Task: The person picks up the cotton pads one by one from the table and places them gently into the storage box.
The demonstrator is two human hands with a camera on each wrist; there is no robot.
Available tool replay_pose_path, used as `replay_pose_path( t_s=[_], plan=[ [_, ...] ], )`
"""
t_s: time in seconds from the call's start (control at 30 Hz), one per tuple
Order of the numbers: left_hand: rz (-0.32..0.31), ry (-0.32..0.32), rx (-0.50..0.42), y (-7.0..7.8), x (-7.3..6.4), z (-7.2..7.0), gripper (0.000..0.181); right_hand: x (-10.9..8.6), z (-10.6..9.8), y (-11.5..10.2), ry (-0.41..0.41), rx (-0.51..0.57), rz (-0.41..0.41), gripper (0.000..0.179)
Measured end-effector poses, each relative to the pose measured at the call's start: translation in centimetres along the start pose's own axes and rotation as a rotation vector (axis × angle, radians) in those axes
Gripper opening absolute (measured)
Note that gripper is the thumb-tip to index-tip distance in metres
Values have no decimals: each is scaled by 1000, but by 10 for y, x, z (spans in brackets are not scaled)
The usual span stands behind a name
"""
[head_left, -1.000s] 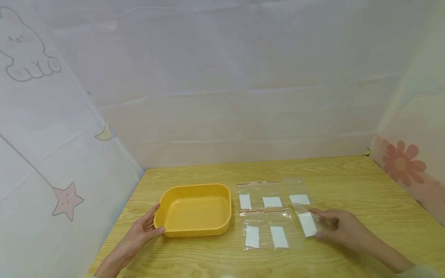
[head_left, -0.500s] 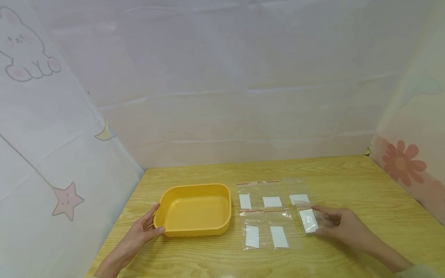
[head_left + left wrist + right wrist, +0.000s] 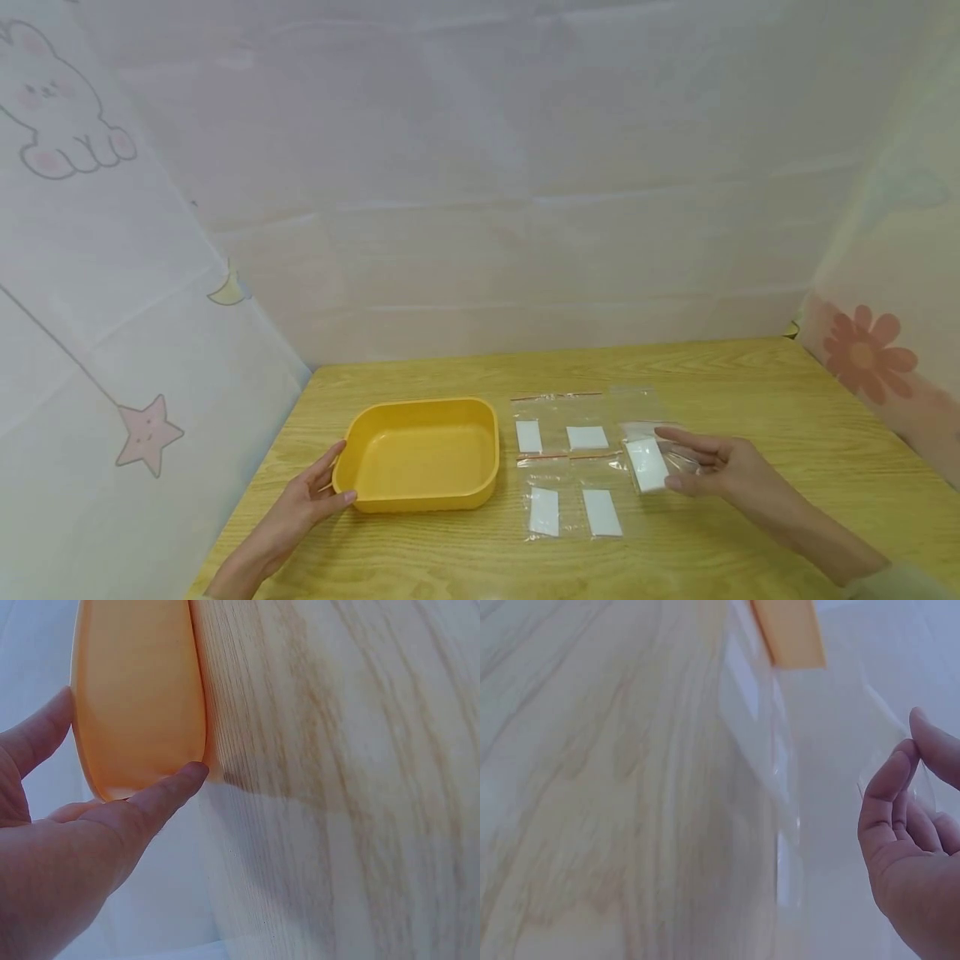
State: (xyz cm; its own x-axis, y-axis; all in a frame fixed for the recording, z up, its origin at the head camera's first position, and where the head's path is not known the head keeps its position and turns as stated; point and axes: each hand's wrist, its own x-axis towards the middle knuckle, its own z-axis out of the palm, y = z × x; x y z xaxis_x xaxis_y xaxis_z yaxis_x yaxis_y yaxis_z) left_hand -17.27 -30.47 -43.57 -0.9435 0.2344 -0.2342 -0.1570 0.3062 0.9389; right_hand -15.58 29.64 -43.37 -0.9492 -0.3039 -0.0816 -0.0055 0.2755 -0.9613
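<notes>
My left hand point(image 3: 292, 508) holds the left end of a yellow plastic basin point(image 3: 423, 462), thumb at its front corner and fingers along the side. The left wrist view shows the fingers spanning that end of the basin point(image 3: 142, 697). On the right, my right hand point(image 3: 738, 483) pinches a clear zip bag with a white flat block point(image 3: 647, 465) inside. It is raised, overlapping another bag point(image 3: 633, 397) whose white block is hidden behind it. Thumb and forefinger of the right hand point(image 3: 911, 832) meet on the clear plastic in the right wrist view.
Between basin and right hand, more clear zip bags with white blocks lie in two rows: two at the back point(image 3: 528, 437) and two in front point(image 3: 602, 512). The wooden table point(image 3: 720, 375) ends against a pale printed curtain point(image 3: 480, 250) behind and at both sides.
My right hand has lifted the front right bag off the table and carried it up and leftward, over the bag behind. The left hand stays on the basin.
</notes>
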Motion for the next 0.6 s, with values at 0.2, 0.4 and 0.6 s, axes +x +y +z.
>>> replay_pose_path(
  t_s=[0.2,0.4,0.6],
  plan=[
    [9,-1,0,0,0,0,89,1,9,-17,-29,87,-28,70],
    [-3,10,-3,-1,0,0,89,5,18,-29,-67,149,-81,70],
    [-3,-4,-2,-1,0,-1,89,11,30,-40,-66,189,-95,70]
  ],
)
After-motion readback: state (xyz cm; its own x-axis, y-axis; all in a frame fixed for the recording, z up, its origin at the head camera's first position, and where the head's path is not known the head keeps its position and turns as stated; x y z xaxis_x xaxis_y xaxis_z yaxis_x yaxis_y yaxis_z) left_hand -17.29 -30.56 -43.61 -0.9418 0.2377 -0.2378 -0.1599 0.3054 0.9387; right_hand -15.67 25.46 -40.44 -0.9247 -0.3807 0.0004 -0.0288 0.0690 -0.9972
